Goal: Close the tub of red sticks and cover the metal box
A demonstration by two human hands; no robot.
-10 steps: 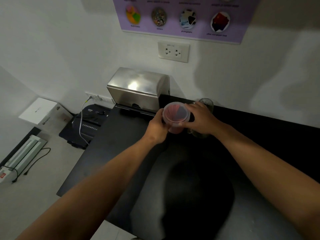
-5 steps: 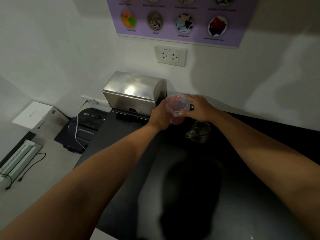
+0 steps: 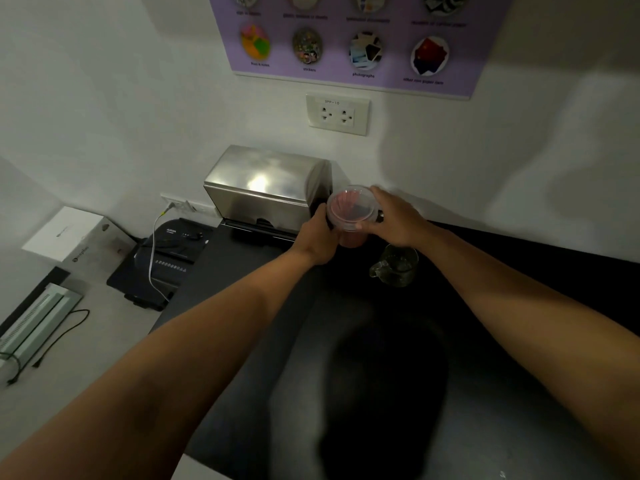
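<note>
A clear plastic tub of red sticks (image 3: pixel 350 216) with a clear lid on top is held between both hands at the back of the black counter (image 3: pixel 263 306). My left hand (image 3: pixel 320 239) grips the tub's side from the left. My right hand (image 3: pixel 393 220) grips the lid's rim from the right. Just left of the tub, against the wall, stands the shiny metal box (image 3: pixel 266 192) with its curved cover down over the top.
A small glass pitcher (image 3: pixel 396 266) stands on the counter just below my right hand. A wall socket (image 3: pixel 337 114) and a purple poster (image 3: pixel 353 39) are above. On the floor at left are a black machine (image 3: pixel 166 258), a white box (image 3: pixel 64 233) and a cable.
Both hands carried the tub away from me toward the wall, beside the metal box. The glass pitcher, earlier behind my right hand, now stands uncovered in front of it.
</note>
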